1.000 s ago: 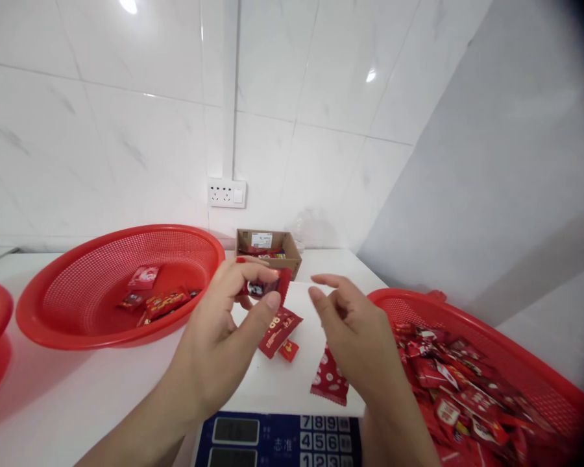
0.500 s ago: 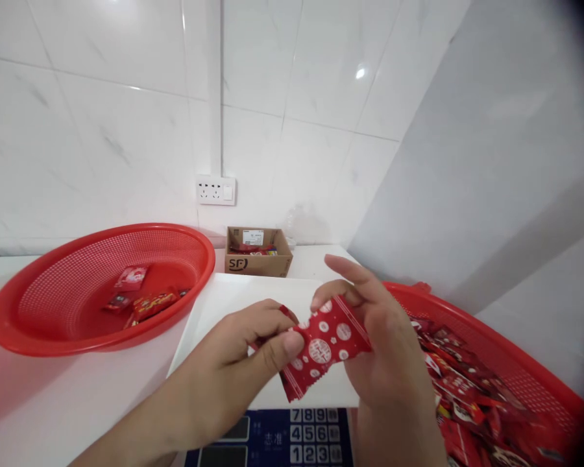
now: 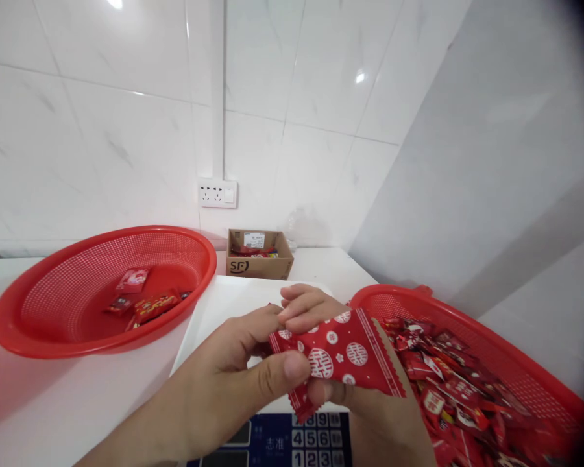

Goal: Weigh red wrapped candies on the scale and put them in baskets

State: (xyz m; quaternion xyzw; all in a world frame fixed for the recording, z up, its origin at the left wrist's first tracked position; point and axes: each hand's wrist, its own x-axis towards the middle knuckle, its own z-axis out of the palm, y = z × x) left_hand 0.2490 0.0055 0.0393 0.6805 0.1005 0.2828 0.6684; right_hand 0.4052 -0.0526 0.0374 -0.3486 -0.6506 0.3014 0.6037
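Between my hands, above the scale, is a red candy packet [image 3: 335, 357] printed with white double-happiness signs and small flowers; its crimped ends are jagged. My left hand [image 3: 238, 363] pinches the packet's left part, thumb on the front and fingers behind. From the right, my right hand [image 3: 314, 308] closes around the packet, its fingers over the top edge and its thumb at the lower edge. The packet covers the right palm. Below lie the scale's white pan [image 3: 207, 311] and its blue keypad panel [image 3: 275, 443].
At left stands a red perforated basket [image 3: 53, 285] with several packets inside. A red basket [image 3: 511, 350] at right holds a heap of red wrapped candies [image 3: 457, 389]. A small cardboard box [image 3: 263, 267] with packets stands by the tiled wall, below a socket [image 3: 217, 193].
My right hand has moved left and lower, its raised fingers folding onto the packet's top. The packet has turned flatter and its right end has come down. My left hand keeps its pinch.
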